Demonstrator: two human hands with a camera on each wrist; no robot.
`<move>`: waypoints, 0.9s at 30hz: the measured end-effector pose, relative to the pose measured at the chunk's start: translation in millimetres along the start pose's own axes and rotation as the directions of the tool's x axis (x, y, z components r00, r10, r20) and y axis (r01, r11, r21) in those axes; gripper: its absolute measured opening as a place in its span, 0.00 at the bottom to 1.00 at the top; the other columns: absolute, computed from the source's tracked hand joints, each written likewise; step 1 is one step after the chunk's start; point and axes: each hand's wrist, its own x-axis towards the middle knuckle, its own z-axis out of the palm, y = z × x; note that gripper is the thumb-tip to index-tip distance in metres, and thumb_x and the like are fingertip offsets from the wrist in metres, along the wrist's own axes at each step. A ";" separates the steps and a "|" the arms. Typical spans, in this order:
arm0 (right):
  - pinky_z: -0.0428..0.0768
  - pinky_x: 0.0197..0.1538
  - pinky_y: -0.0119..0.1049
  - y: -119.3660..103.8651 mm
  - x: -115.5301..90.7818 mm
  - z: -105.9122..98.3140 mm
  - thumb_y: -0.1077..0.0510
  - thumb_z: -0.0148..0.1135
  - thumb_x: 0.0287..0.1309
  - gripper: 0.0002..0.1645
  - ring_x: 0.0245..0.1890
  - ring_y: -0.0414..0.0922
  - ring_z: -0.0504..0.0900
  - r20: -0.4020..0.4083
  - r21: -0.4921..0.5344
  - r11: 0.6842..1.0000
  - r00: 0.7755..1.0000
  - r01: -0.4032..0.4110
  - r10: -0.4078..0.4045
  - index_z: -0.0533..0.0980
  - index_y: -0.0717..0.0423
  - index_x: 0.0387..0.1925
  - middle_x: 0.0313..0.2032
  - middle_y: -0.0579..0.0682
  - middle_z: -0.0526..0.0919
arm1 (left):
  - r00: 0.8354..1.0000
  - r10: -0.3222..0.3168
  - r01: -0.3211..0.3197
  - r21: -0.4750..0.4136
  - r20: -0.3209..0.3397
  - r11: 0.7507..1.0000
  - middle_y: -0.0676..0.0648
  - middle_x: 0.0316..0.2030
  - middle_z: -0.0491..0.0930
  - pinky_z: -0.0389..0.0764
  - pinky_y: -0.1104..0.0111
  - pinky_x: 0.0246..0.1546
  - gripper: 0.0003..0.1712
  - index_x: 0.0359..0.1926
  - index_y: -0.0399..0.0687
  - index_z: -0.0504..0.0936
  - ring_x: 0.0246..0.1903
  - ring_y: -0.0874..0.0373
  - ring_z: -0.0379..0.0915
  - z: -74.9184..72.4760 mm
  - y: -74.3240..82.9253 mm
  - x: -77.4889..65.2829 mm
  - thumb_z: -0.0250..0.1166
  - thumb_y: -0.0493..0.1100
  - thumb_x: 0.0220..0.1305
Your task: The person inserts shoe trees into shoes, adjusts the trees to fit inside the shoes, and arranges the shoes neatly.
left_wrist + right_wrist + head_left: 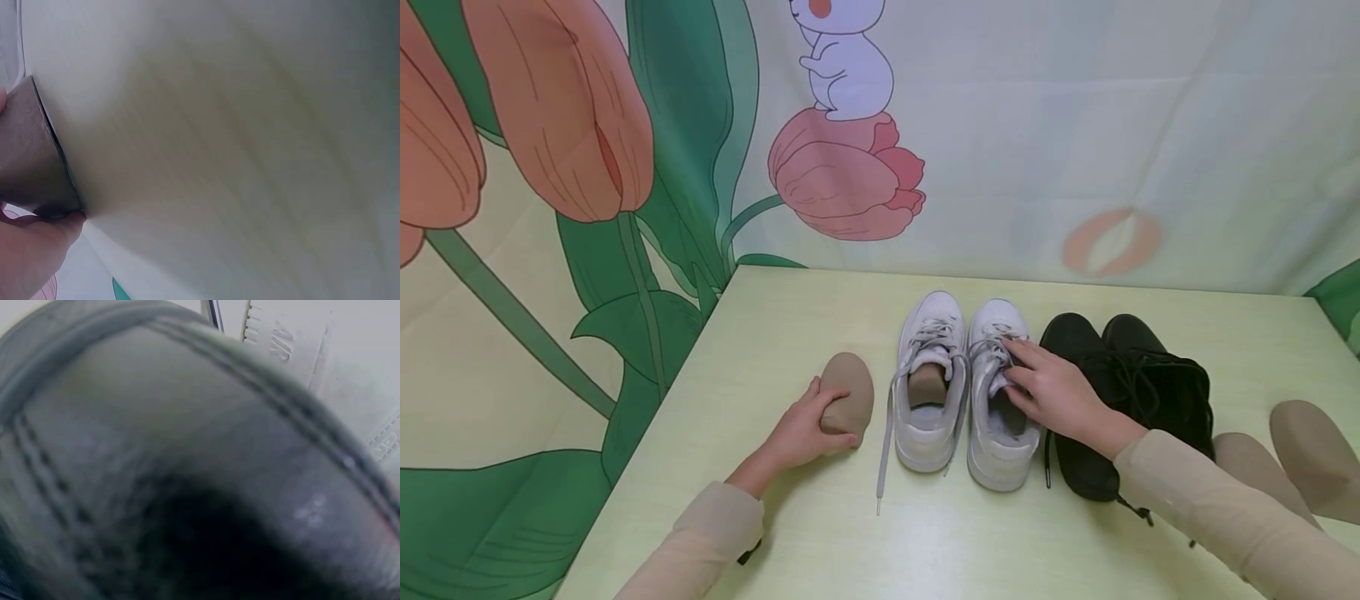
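Observation:
My left hand grips a beige shoe insert, rounded at its far end, left of the white sneakers. In the left wrist view, the shoe insert shows a straight dark edge, with the thumb against it. My right hand holds the right white sneaker at its tongue and laces, the lower fingers at the shoe's opening. Beside it, the left white sneaker has a brownish piece inside. Black shoe leather fills most of the right wrist view, hiding the right fingers.
Black lace-up shoes stand right of the white pair, partly under the right forearm. Two more beige inserts lie at the far right. A loose lace trails on the pale table. A printed curtain hangs behind.

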 end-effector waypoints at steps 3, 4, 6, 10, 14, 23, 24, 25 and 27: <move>0.77 0.45 0.44 1.1 0.5 1.0 0.60 0.66 0.43 0.06 0.48 0.56 0.77 -0.032 -0.001 1.000 0.999 0.011 -0.011 0.80 0.58 0.27 0.49 0.62 0.77 | 1.000 0.002 -0.002 0.003 -0.009 1.000 0.31 0.67 0.45 0.60 0.48 0.58 0.40 0.59 0.52 0.66 0.63 0.37 0.51 0.8 0.4 -1.3 0.69 0.54 0.44; 0.77 0.45 0.44 1.3 0.8 1.1 0.60 0.66 0.43 0.06 0.47 0.55 0.78 -0.040 -0.001 1.000 0.999 0.013 -0.013 0.80 0.58 0.27 0.48 0.61 0.78 | 1.000 0.002 -0.002 0.004 -0.011 1.000 0.31 0.66 0.45 0.60 0.48 0.58 0.40 0.59 0.51 0.66 0.63 0.37 0.52 1.2 0.4 -1.6 0.69 0.54 0.44; 0.78 0.43 0.44 1.4 1.5 0.6 0.60 0.65 0.43 0.07 0.46 0.55 0.79 -0.056 0.001 1.000 0.998 0.016 -0.016 0.80 0.58 0.27 0.46 0.61 0.79 | 1.000 -0.001 0.001 0.001 -0.013 1.000 0.31 0.66 0.45 0.60 0.48 0.58 0.40 0.59 0.51 0.66 0.63 0.37 0.52 1.5 0.9 -2.1 0.69 0.54 0.44; 0.78 0.42 0.43 1.5 3.6 -1.1 0.60 0.64 0.43 0.08 0.43 0.53 0.80 -0.070 0.000 1.000 0.997 0.013 -0.013 0.81 0.60 0.29 0.42 0.59 0.81 | 1.000 0.001 -0.001 0.003 -0.021 1.000 0.32 0.66 0.47 0.61 0.48 0.57 0.39 0.58 0.51 0.66 0.62 0.37 0.54 1.6 1.6 -2.9 0.70 0.53 0.44; 0.78 0.41 0.43 2.1 6.0 -2.2 0.60 0.64 0.44 0.09 0.41 0.52 0.81 -0.070 -0.003 1.000 0.998 -0.004 0.004 0.80 0.61 0.29 0.38 0.57 0.82 | 0.999 0.021 -0.021 0.004 -0.036 1.000 0.34 0.66 0.51 0.64 0.49 0.55 0.38 0.57 0.51 0.67 0.60 0.38 0.58 0.7 2.2 -3.1 0.70 0.51 0.44; 0.79 0.41 0.43 2.5 10.0 -6.3 0.60 0.60 0.49 0.09 0.40 0.50 0.82 -0.023 0.044 0.996 0.996 -0.082 0.083 0.80 0.60 0.33 0.36 0.56 0.84 | 0.999 0.030 -0.029 0.007 -0.046 1.000 0.33 0.65 0.53 0.64 0.49 0.55 0.36 0.56 0.50 0.67 0.59 0.37 0.59 -0.3 3.6 -2.8 0.70 0.50 0.44; 0.79 0.39 0.42 2.5 10.4 -6.7 0.60 0.60 0.50 0.08 0.37 0.49 0.83 -0.016 0.051 0.994 0.995 -0.093 0.094 0.79 0.60 0.32 0.34 0.55 0.84 | 0.999 0.028 -0.028 0.005 -0.045 1.000 0.33 0.65 0.52 0.64 0.48 0.55 0.37 0.56 0.50 0.67 0.60 0.37 0.59 -0.3 3.9 -3.0 0.70 0.50 0.44; 0.79 0.36 0.40 2.5 10.9 -7.1 0.60 0.59 0.51 0.07 0.33 0.46 0.83 -0.007 0.059 0.993 0.994 -0.106 0.106 0.79 0.59 0.31 0.32 0.54 0.84 | 0.999 0.026 -0.026 0.004 -0.045 1.000 0.32 0.65 0.51 0.64 0.48 0.55 0.37 0.56 0.50 0.67 0.60 0.36 0.58 -0.5 4.5 -3.0 0.70 0.50 0.44; 0.77 0.30 0.35 2.6 12.1 -7.6 0.60 0.58 0.52 0.04 0.25 0.41 0.80 0.011 0.072 0.989 0.992 -0.128 0.128 0.77 0.57 0.28 0.26 0.49 0.82 | 0.999 0.017 -0.017 -0.002 -0.041 1.000 0.31 0.65 0.50 0.63 0.48 0.56 0.37 0.57 0.50 0.67 0.61 0.36 0.56 -0.2 4.6 -3.1 0.70 0.50 0.44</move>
